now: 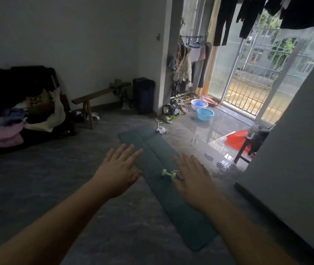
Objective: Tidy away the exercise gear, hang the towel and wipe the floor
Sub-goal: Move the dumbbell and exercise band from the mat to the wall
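I held both hands out in front of me, my left hand point(118, 171) and my right hand point(194, 180) released, fingers straight and spread, grasping nothing. Below them a green exercise mat point(168, 190) lay flat on the grey floor point(37, 188), with a small pale green dumbbell point(168, 174) resting on it just beside my right hand's fingers. Farther off, near the balcony door, stood a blue basin point(205, 114).

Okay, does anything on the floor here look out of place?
Yes. A small pale green dumbbell lies on the long dark green exercise mat, and a crumpled white cloth sits on the floor by the mat's far end. Both hands are empty.
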`<state>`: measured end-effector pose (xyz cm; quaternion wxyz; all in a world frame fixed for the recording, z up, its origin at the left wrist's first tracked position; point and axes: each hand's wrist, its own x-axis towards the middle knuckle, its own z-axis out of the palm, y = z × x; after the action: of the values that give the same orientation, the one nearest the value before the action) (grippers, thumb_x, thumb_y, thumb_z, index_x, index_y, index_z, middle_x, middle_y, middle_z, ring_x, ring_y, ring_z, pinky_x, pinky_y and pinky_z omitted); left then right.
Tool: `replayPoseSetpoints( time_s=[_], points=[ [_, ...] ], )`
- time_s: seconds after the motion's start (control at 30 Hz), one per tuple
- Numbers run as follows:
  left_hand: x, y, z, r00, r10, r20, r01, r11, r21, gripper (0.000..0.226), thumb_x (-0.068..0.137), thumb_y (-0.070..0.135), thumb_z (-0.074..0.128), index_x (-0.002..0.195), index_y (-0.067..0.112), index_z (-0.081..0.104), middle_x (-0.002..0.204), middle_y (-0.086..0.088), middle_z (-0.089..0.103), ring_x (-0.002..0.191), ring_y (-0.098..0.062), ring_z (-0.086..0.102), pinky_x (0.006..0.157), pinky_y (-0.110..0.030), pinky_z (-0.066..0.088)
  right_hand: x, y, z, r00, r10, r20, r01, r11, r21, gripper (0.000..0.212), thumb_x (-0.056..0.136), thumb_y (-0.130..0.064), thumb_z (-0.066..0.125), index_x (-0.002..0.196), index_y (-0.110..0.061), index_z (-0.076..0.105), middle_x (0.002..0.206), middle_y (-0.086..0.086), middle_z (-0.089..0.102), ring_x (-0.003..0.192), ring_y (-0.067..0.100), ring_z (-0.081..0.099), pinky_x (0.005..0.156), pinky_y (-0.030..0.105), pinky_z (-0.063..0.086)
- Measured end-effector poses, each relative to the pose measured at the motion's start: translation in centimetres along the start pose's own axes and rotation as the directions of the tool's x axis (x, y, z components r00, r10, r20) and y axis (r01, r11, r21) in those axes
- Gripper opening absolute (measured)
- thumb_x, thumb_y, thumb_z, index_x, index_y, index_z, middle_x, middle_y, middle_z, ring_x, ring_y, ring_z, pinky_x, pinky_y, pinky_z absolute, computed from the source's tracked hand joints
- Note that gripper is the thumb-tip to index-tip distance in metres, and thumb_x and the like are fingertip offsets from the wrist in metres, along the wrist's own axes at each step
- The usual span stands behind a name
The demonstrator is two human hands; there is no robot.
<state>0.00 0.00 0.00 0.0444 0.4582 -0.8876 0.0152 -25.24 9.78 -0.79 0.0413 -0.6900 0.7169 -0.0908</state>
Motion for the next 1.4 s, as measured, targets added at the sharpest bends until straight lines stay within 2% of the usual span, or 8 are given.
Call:
replayPoseSetpoints(
  time_s=[0.13, 0.53, 0.67, 0.8, 1.03, 1.17, 1.3, 1.4],
  points=[
    [3.3, -4.9, 1.1, 0.999, -0.008, -0.034, 0.008, 1.000, 0.015, 0.083, 0.080, 0.071, 0.001, 0.156, 0.037, 0.001, 0.167, 0.001, 0.006, 0.153, -0.023, 0.000, 0.123, -0.047, 0.004, 5.3, -2.1, 1.0, 1.000, 0.011, 0.023, -0.011, 1.000, 0.021, 0.069, 0.100, -0.053, 0.035, 0.157, -0.037, -0.002, 0.167, -0.004, -0.006, 0.153, 0.022, -0.008, 0.124, 0.048, 0.005],
    [17.4, -22.6, 3.1, 0.998, 0.063, 0.006, -0.063, 0.996, -0.057, 0.084, 0.079, 0.069, 0.003, 0.156, 0.035, 0.006, 0.166, -0.002, 0.010, 0.153, -0.025, 0.002, 0.122, -0.050, 0.006, 24.4, -10.1, 4.5, 0.993, 0.112, 0.024, -0.112, 0.994, 0.010, 0.070, 0.097, -0.054, 0.032, 0.157, -0.035, 0.001, 0.167, -0.002, -0.003, 0.153, 0.024, -0.004, 0.123, 0.050, 0.009],
    [22.1, -24.9, 3.9, 0.995, 0.092, 0.041, -0.090, 0.995, -0.050, 0.077, 0.090, 0.068, 0.016, 0.157, 0.033, 0.004, 0.166, -0.002, 0.006, 0.153, -0.025, -0.001, 0.122, -0.050, 0.005, 28.8, -9.8, 5.3, 0.988, 0.149, 0.030, -0.150, 0.988, 0.034, 0.071, 0.097, -0.052, 0.037, 0.157, -0.036, 0.002, 0.167, -0.003, -0.003, 0.153, 0.023, -0.004, 0.123, 0.050, 0.010],
    [28.0, -25.7, 5.6, 0.989, 0.139, 0.050, -0.136, 0.989, -0.057, 0.086, 0.079, 0.070, 0.002, 0.157, 0.034, 0.004, 0.166, -0.002, 0.008, 0.153, -0.026, 0.001, 0.122, -0.049, 0.004, 33.4, -7.4, 5.9, 0.980, 0.197, 0.029, -0.198, 0.980, 0.010, 0.071, 0.100, -0.050, 0.038, 0.156, -0.035, -0.001, 0.167, -0.003, -0.006, 0.153, 0.022, -0.005, 0.123, 0.048, 0.008],
    [41.6, -23.9, 9.3, 0.975, 0.212, 0.069, -0.206, 0.975, -0.083, 0.084, 0.080, 0.070, 0.004, 0.157, 0.035, 0.004, 0.166, 0.000, 0.009, 0.153, -0.024, 0.002, 0.122, -0.048, 0.006, 41.7, 1.4, 8.1, 0.957, 0.287, 0.040, -0.289, 0.956, 0.050, 0.071, 0.101, -0.050, 0.036, 0.157, -0.036, -0.004, 0.167, -0.004, -0.010, 0.153, 0.022, -0.008, 0.121, 0.044, 0.001],
    [50.2, -22.5, 10.6, 0.967, 0.237, 0.097, -0.232, 0.971, -0.057, 0.074, 0.091, 0.068, 0.018, 0.156, 0.037, 0.001, 0.166, 0.002, 0.007, 0.153, -0.022, 0.001, 0.123, -0.046, 0.005, 47.8, 7.0, 8.9, 0.945, 0.324, 0.051, -0.327, 0.943, 0.067, 0.071, 0.101, -0.050, 0.037, 0.157, -0.035, -0.004, 0.167, -0.003, -0.008, 0.153, 0.024, -0.007, 0.122, 0.045, 0.003],
    [57.2, -21.5, 11.8, 0.950, 0.293, 0.109, -0.286, 0.956, -0.071, 0.079, 0.085, 0.069, 0.011, 0.156, 0.035, 0.005, 0.166, 0.000, 0.010, 0.153, -0.023, 0.003, 0.123, -0.046, 0.005, 52.9, 11.4, 9.4, 0.937, 0.341, 0.078, -0.345, 0.937, 0.050, 0.070, 0.101, -0.051, 0.035, 0.157, -0.033, -0.004, 0.167, -0.002, -0.010, 0.153, 0.024, -0.008, 0.124, 0.046, 0.004],
    [62.0, -20.8, 13.2, 0.935, 0.327, 0.139, -0.315, 0.944, -0.102, 0.071, 0.096, 0.061, 0.031, 0.157, 0.034, 0.007, 0.166, -0.001, 0.010, 0.153, -0.023, 0.002, 0.123, -0.047, 0.005, 55.7, 13.7, 9.6, 0.918, 0.383, 0.107, -0.392, 0.916, 0.084, 0.072, 0.101, -0.049, 0.037, 0.157, -0.033, -0.005, 0.166, -0.004, -0.012, 0.153, 0.023, -0.011, 0.123, 0.046, 0.002]
  ],
)
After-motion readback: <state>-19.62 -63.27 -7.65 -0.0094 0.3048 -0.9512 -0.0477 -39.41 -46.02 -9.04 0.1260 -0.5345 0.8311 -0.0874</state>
